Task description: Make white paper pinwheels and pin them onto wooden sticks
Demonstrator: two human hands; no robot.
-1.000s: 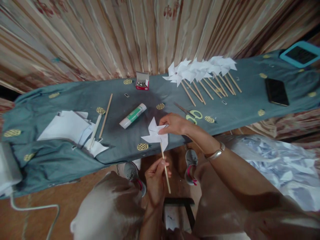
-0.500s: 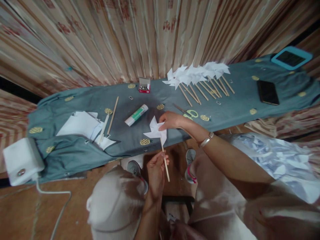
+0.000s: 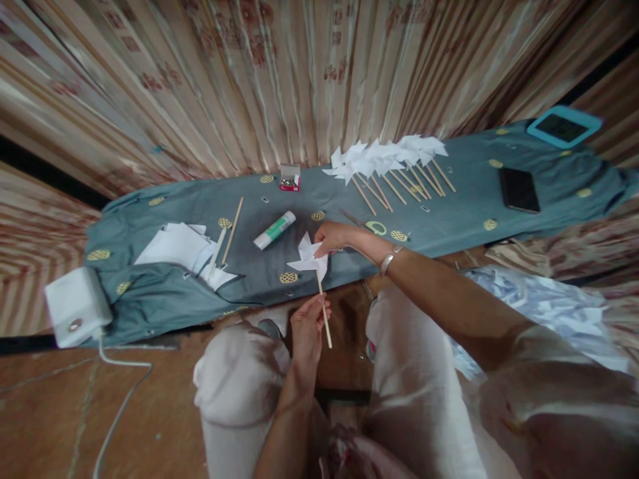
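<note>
A white paper pinwheel (image 3: 310, 258) on a thin wooden stick (image 3: 326, 326) is held between my two hands at the table's near edge. My left hand (image 3: 308, 324) pinches the stick below the pinwheel, with the stick's lower end sticking out past the fingers. On the right side of the pinwheel, my right hand (image 3: 330, 238) has its fingers closed on the paper near the centre. Green-handled scissors (image 3: 375, 227) lie partly behind my right wrist. A glue stick (image 3: 274, 230) rests to the left of the pinwheel.
Several finished pinwheels (image 3: 389, 158) lie at the back. A red box of pins (image 3: 289, 178), white paper sheets (image 3: 174, 246), a loose stick (image 3: 232, 230), a phone (image 3: 520, 189), a blue-framed tablet (image 3: 564, 126) and a white device (image 3: 78, 307) sit on the cloth-covered table (image 3: 449, 226).
The camera view has shifted a little. Both hands keep their hold on the pinwheel and its stick, with little visible movement between them.
</note>
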